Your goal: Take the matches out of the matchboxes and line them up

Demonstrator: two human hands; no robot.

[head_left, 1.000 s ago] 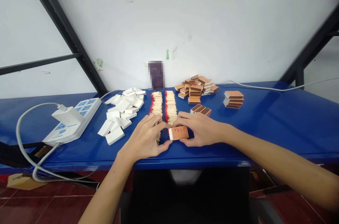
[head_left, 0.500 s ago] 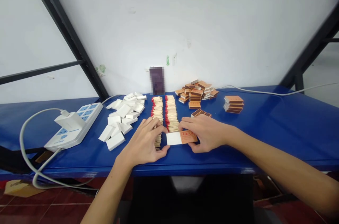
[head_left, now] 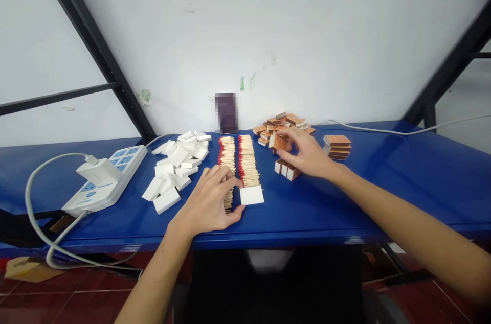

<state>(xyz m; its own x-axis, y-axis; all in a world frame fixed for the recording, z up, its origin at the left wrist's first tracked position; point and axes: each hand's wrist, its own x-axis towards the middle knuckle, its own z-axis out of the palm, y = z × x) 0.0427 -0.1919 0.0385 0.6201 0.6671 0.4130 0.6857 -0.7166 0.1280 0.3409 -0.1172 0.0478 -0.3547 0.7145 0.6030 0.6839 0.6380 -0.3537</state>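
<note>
My left hand (head_left: 210, 200) rests curled on the near end of the left row of red-tipped matches (head_left: 227, 156), thumb and fingers touching a white inner tray (head_left: 251, 194) that lies flat on the blue table (head_left: 383, 181). A second row of matches (head_left: 247, 158) lies just right of it. My right hand (head_left: 305, 153) is raised further back, pinching an orange matchbox sleeve (head_left: 280, 143) above three sleeves standing on edge (head_left: 287, 168).
A heap of white inner trays (head_left: 177, 163) lies left of the matches. A pile of orange sleeves (head_left: 286, 125) and a small stack (head_left: 337, 146) sit at the back right. A white power strip with plug (head_left: 105, 176) and its cable occupy the far left. A dark blurred object (head_left: 226, 112) leans on the wall.
The orange sleeve was slid off the white tray. My right hand carried the sleeve back and right towards the standing sleeves; the tray stayed by my left hand.
</note>
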